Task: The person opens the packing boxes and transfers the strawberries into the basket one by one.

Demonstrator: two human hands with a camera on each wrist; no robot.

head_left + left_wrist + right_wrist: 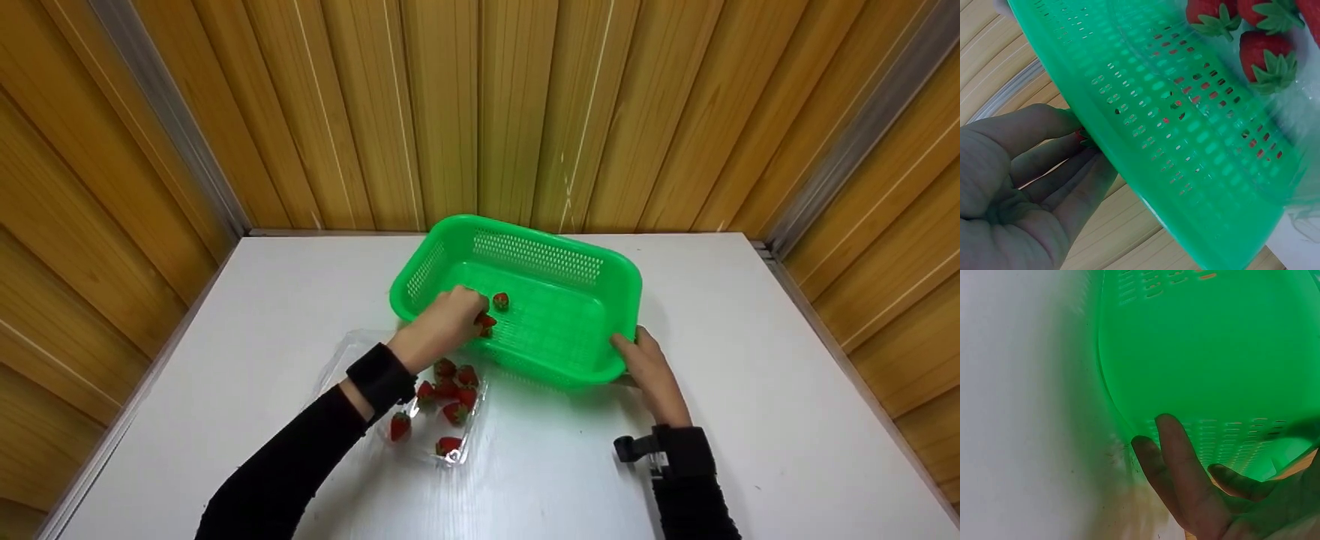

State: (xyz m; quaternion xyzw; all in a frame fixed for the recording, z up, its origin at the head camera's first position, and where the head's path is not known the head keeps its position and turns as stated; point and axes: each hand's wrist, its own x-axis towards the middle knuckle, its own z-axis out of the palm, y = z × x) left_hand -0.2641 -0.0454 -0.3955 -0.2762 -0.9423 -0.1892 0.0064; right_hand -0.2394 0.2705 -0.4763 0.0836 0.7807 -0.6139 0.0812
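Green basket (559, 319) gripped in our right fingers (1179, 455), probably for steadiness, we pinched a strawberry (487, 322) inside with left fingers (1044, 126).

red green-leaved strawberry (487, 321) partly hidden by left hand (447, 311), clear plastic tray (424, 436) partly covered by black left wristband (380, 379), green perforated plastic basket (555, 322) cropped in both wrist views, black sleeves (283, 469) cut off at near edge
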